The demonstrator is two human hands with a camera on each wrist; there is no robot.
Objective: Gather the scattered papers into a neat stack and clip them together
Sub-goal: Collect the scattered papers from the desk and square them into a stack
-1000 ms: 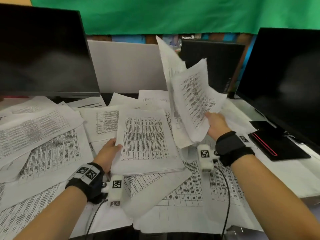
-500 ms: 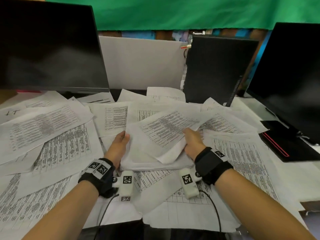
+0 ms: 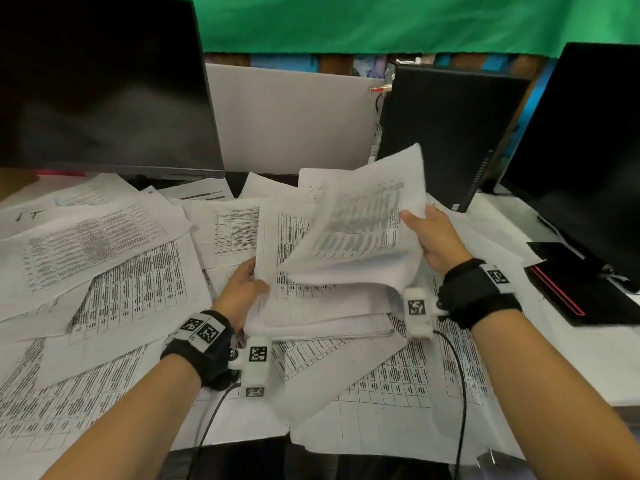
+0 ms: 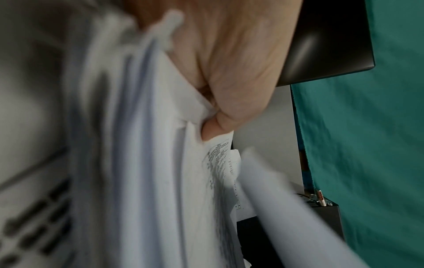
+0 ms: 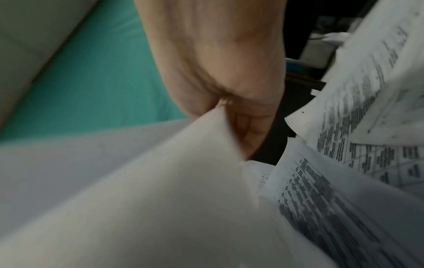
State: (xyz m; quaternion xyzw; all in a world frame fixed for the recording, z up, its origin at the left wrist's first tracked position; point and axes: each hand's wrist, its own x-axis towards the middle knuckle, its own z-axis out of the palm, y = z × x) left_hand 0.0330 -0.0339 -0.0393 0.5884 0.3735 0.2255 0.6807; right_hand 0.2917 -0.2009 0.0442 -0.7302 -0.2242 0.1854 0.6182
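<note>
A thick stack of printed papers (image 3: 322, 306) lies in the middle of the desk, its near edge on other sheets. My left hand (image 3: 242, 289) grips the stack's left edge, thumb on top (image 4: 215, 125). My right hand (image 3: 433, 237) holds a few printed sheets (image 3: 363, 223) by their right edge, lifted and tilted over the stack; in the right wrist view the thumb (image 5: 250, 134) pinches the paper (image 5: 160, 181). Many loose printed sheets (image 3: 104, 265) lie scattered across the desk. No clip shows in any view.
A dark monitor (image 3: 97, 84) stands at the back left, another monitor (image 3: 588, 150) at the right. A black computer case (image 3: 446, 133) stands behind the stack. A black laptop with a red stripe (image 3: 581, 292) lies at the right. A grey divider (image 3: 294, 116) is behind.
The right hand laid sheets on the stack half a second ago; now it has lifted a few sheets up and to the right again. The left hand stays at the stack's left edge.
</note>
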